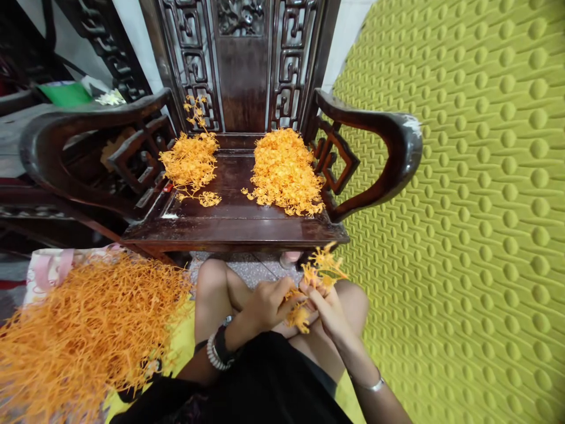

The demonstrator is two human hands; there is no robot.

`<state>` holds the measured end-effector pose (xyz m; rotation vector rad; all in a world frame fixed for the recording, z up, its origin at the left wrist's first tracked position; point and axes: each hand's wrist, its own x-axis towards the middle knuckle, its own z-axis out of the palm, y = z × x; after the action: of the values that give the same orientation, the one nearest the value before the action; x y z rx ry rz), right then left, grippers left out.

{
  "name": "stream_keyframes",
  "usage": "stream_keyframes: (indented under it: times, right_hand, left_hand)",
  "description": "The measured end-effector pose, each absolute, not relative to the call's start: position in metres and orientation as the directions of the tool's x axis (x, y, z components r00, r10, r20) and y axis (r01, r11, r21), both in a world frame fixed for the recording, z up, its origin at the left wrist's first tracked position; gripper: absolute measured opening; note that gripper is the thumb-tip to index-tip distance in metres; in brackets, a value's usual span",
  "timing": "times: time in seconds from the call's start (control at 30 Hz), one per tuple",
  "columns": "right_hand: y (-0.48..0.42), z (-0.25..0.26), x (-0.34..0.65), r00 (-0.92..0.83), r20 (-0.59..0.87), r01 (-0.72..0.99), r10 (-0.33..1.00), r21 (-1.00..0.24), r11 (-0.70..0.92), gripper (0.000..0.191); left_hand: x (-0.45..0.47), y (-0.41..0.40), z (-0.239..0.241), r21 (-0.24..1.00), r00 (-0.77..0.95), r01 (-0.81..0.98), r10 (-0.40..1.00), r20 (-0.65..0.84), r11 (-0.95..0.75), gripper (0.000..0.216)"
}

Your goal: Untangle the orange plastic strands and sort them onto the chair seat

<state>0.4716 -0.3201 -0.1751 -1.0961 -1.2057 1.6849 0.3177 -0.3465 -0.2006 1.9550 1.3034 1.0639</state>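
Both of my hands are together over my crossed legs. My right hand (327,309) is closed around orange plastic flower sprigs (325,265), whose branched tips stick out above the fingers. Close beside it, my left hand (267,303) is pinched on an orange sprig (299,318) that hangs between the two hands. The fingers partly hide where the pieces meet. Ahead on the seat of a dark wooden chair (233,229) lie two heaps of similar pieces: a smaller left heap (190,162) and a fuller right heap (286,171).
A large pile of loose orange strands (92,330) spreads over the floor at my left, by a pink and white bag (48,271). The chair's curved armrests (392,147) flank the seat. A yellow-green dimpled surface (463,235) fills the right side. A pinkish container (290,259) stands under the seat.
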Motion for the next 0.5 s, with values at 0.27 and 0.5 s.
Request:
stream_keyframes:
  times: [0.27, 0.5]
  right_hand:
    - [-0.33, -0.174, 0.462, -0.418, -0.27, -0.196, 0.867, -0.906, -0.376, 0.042]
    - [-0.353, -0.168, 0.473, -0.253, -0.018, -0.397, 0.967, -0.91, -0.12, 0.039]
  left_hand:
    - [0.315, -0.345, -0.18, 0.874, 0.019, 0.356, 0.938, 0.346, -0.329, 0.04]
    - [0.253, -0.283, -0.151, 0.934, -0.561, 0.185, 0.747, 0.356, -0.306, 0.052]
